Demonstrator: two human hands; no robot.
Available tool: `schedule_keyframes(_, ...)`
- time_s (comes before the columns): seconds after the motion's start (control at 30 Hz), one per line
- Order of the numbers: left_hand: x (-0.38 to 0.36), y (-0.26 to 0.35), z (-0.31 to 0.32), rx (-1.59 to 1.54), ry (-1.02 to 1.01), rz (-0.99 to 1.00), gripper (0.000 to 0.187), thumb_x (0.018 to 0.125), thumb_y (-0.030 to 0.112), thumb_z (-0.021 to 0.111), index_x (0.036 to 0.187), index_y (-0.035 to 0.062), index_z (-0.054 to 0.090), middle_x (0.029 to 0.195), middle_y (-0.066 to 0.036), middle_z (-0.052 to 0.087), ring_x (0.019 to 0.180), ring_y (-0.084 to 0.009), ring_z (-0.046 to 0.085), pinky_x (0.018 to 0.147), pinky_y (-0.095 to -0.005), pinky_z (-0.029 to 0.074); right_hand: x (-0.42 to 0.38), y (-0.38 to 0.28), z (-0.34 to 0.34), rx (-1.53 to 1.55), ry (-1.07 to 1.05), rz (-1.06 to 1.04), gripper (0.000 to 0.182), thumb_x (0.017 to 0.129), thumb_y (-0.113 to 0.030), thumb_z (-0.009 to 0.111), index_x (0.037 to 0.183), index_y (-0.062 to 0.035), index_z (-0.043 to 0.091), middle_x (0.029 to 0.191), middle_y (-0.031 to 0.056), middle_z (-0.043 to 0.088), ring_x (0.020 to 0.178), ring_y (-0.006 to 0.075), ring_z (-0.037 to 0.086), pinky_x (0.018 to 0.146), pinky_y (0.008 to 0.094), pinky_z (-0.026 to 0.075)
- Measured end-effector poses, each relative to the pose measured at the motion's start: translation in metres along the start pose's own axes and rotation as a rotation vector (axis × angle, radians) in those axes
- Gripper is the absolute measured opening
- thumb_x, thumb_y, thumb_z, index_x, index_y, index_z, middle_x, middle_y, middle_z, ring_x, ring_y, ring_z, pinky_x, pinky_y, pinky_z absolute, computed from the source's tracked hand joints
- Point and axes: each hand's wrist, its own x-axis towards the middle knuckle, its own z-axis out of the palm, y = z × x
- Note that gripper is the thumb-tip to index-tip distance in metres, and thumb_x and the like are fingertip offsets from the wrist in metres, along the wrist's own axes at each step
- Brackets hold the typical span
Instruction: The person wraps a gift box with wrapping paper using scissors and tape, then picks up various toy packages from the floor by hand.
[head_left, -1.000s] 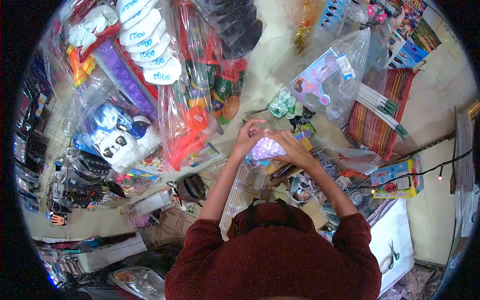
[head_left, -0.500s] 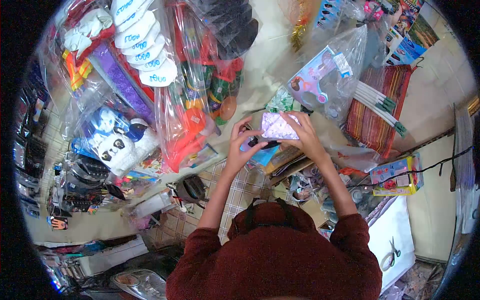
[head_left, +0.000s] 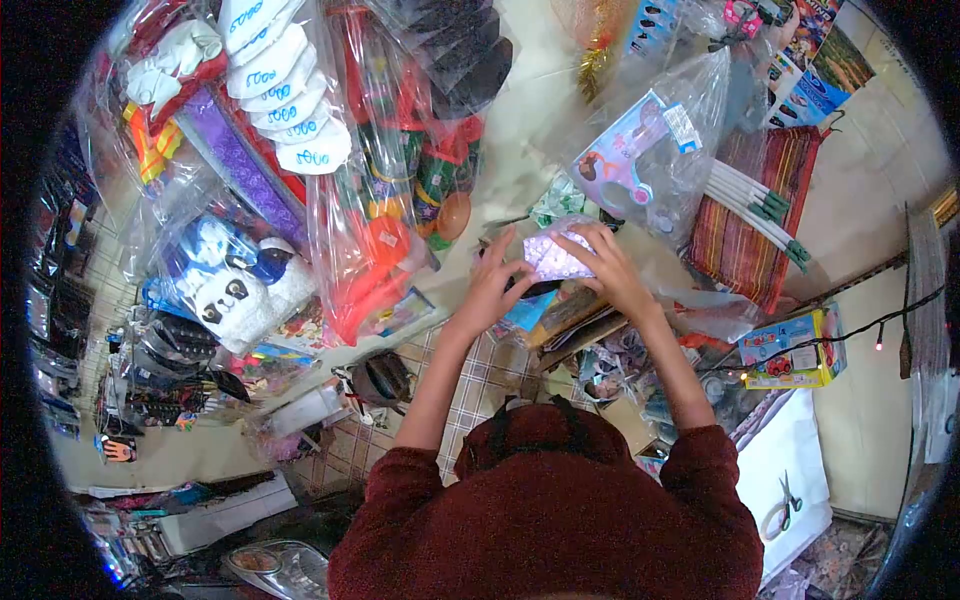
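A small, shiny lilac-and-white patterned packet (head_left: 553, 256), seemingly wrapped in paper, sits between my two hands. My right hand (head_left: 612, 268) grips its right side, with fingers curled over the top. At the left edge, the thumb and fingers of my left hand (head_left: 492, 285) close on the packet's side. Something dark shows just below the packet, partly hidden by the left fingers. A blue item (head_left: 530, 312) lies beneath, between the wrists. Behind the packet is a green-and-white crumpled bag (head_left: 558, 200).
A clear bag with a pastel toy card (head_left: 625, 150) lies beyond my right hand. White-handled rods (head_left: 750, 212) rest on a striped cloth (head_left: 755, 190). Bagged red items (head_left: 385, 270) and panda plush (head_left: 235, 300) are at left. Scissors (head_left: 790, 503) lie on white paper at lower right.
My right fingers have spread further over the packet's top. The left hand has shifted slightly, and the purple piece seen near its fingers earlier is now hidden.
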Motion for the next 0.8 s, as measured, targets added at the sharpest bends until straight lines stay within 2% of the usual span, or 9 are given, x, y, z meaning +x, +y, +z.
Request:
schedule_keyframes(0.1,-0.001,-0.003,0.004,0.003,-0.022,0.038,0.017,0.082,0.019,0.067,0.093,0.0069,0.067,0.145,-0.02,0.032,0.132,-0.0399,0.03,0.109,-0.0452,0.024,-0.003,0.003,0.003,-0.013,-0.03,0.009,0.076,0.062,-0.013,0.069,0.135,-0.0173,0.047,0.121,0.0091,0.05,0.113,0.0295,0.047,0.094,0.0388,0.044)
schedule_keyframes(0.2,-0.003,-0.001,0.009,0.01,0.067,0.082,0.014,0.082,0.017,0.067,0.085,0.0041,0.063,0.137,-0.018,0.043,0.132,-0.0399,0.031,0.106,-0.0469,0.027,-0.007,0.006,0.007,0.02,-0.04,0.02,0.077,0.061,-0.011,0.069,0.134,-0.0175,0.047,0.121,0.0079,0.05,0.113,0.0291,0.047,0.094,0.0382,0.044)
schedule_keyframes(0.3,-0.007,0.003,0.011,0.053,0.08,0.054,0.016,0.081,0.016,0.068,0.081,0.0021,0.06,0.134,-0.017,0.045,0.13,-0.0393,0.034,0.105,-0.0465,0.029,-0.006,0.005,0.01,0.08,-0.072,0.029,0.076,0.061,-0.008,0.074,0.132,-0.0156,0.05,0.124,0.01,0.049,0.116,0.0306,0.045,0.097,0.0398,0.04)
schedule_keyframes(0.4,-0.008,0.004,0.007,0.146,0.095,0.052,0.017,0.078,0.014,0.07,0.077,0.002,0.058,0.132,-0.019,0.046,0.124,-0.0398,0.041,0.102,-0.0458,0.033,-0.006,-0.003,0.015,0.085,-0.108,0.06,0.074,0.064,-0.01,0.073,0.133,-0.0144,0.049,0.125,0.0106,0.049,0.116,0.0319,0.045,0.098,0.0413,0.039)
schedule_keyframes(0.5,-0.013,-0.011,0.016,-0.275,0.187,-0.107,0.021,0.08,0.015,0.069,0.093,0.0044,0.057,0.132,-0.02,0.046,0.117,-0.035,0.049,0.099,-0.0432,0.037,-0.009,-0.007,0.027,0.09,0.025,0.075,0.074,0.063,-0.01,0.073,0.133,-0.0135,0.049,0.126,0.0116,0.048,0.116,0.0338,0.044,0.099,0.0428,0.038)
schedule_keyframes(0.6,-0.015,0.0,0.019,-0.85,0.358,-0.55,0.046,0.083,0.013,0.068,0.121,0.0075,0.045,0.132,-0.019,0.045,0.116,-0.0277,0.051,0.099,-0.0387,0.038,-0.014,-0.009,0.034,0.01,0.075,0.059,0.073,0.064,-0.01,0.071,0.133,-0.013,0.049,0.127,0.0134,0.048,0.116,0.0349,0.044,0.1,0.0437,0.037)
schedule_keyframes(0.67,-0.013,0.016,0.01,-1.041,0.188,-0.613,0.067,0.081,0.013,0.07,0.134,0.008,0.03,0.132,-0.019,0.044,0.118,-0.0251,0.047,0.101,-0.0366,0.036,-0.018,-0.01,0.041,-0.108,0.119,0.016,0.068,0.068,-0.009,0.065,0.134,-0.0153,0.048,0.124,0.0132,0.05,0.114,0.0336,0.047,0.098,0.0411,0.04)
schedule_keyframes(0.7,-0.013,0.02,0.007,-1.134,0.102,-0.644,0.077,0.081,0.013,0.071,0.14,0.0083,0.022,0.133,-0.018,0.043,0.12,-0.0237,0.046,0.102,-0.0355,0.036,-0.019,-0.012,0.046,-0.164,0.141,-0.007,0.065,0.071,-0.009,0.062,0.134,-0.0164,0.048,0.123,0.013,0.051,0.113,0.0329,0.048,0.097,0.0397,0.042)
schedule_keyframes(0.8,-0.009,-0.002,0.033,-0.799,0.194,-0.32,0.085,0.074,0.016,0.078,0.141,0.0043,0.025,0.133,-0.016,0.043,0.123,-0.0244,0.043,0.104,-0.0352,0.033,-0.02,-0.017,0.058,-0.118,0.152,-0.07,0.062,0.07,-0.008,0.057,0.132,-0.0156,0.05,0.122,0.0122,0.051,0.113,0.0333,0.049,0.097,0.04,0.043)
